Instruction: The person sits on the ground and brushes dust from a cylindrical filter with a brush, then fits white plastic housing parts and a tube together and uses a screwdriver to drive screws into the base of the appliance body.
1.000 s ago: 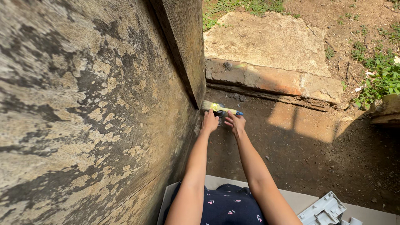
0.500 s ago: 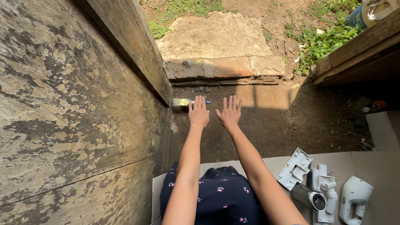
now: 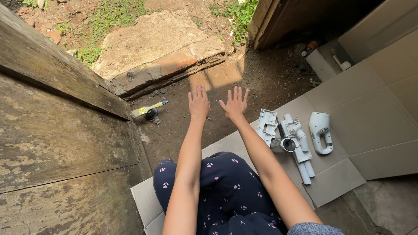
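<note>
Both my arms stretch forward over the dirt ground, palms down. My left hand (image 3: 199, 102) and my right hand (image 3: 235, 103) are side by side, fingers spread, holding nothing. A small brush with a yellow handle (image 3: 149, 110) lies on the dirt to the left of my left hand, next to a weathered wooden wall (image 3: 56, 130). Several white plastic appliance parts (image 3: 292, 137) lie on flattened cardboard (image 3: 365, 113) to the right of my right hand. My lap in dark flowered cloth (image 3: 217, 187) is below.
A flat stone slab (image 3: 152, 48) lies ahead on the dirt with grass behind it. A wooden beam (image 3: 265, 17) stands at the upper right, with a small dark bottle (image 3: 308, 48) near it. Sunlight falls in a patch in front of my hands.
A second ago both hands were at the brush by the wall. They have let go of it and now hover spread and empty; the view has swung right, showing the white parts.
</note>
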Demonstrator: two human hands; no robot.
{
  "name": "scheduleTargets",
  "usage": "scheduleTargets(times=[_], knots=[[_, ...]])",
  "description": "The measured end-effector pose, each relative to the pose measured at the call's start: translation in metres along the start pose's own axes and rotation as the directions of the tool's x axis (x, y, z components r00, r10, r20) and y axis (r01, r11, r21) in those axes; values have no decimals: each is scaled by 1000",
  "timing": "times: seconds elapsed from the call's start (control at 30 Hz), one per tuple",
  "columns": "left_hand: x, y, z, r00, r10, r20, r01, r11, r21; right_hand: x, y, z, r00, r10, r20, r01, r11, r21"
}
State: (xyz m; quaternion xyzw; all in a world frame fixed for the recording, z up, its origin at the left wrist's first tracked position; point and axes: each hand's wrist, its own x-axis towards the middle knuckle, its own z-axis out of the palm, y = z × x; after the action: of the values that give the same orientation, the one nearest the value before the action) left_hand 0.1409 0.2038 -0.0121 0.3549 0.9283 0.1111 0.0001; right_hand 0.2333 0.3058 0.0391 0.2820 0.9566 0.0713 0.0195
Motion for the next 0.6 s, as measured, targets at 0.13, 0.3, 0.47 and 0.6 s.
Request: scheduleTargets(times=[0.13,0.3,0.47,0.6], knots=[[4,64,-9,993,116,32,-113,990,-83,-21,52,-10,997,59,-42,-57,998,39],[-6,128,-13,975,191,111,-175,975,-138,-59,117,-9,984,178,-28,-174,977,127],[-4,180,-20,960,254,120,-239,963,-126,-89,187,0,958,283,-49,-268,942,201],[-8,233,-10,935,322,148,-297,940,-168,-109,230,17,929,370,10,-361,901,240]])
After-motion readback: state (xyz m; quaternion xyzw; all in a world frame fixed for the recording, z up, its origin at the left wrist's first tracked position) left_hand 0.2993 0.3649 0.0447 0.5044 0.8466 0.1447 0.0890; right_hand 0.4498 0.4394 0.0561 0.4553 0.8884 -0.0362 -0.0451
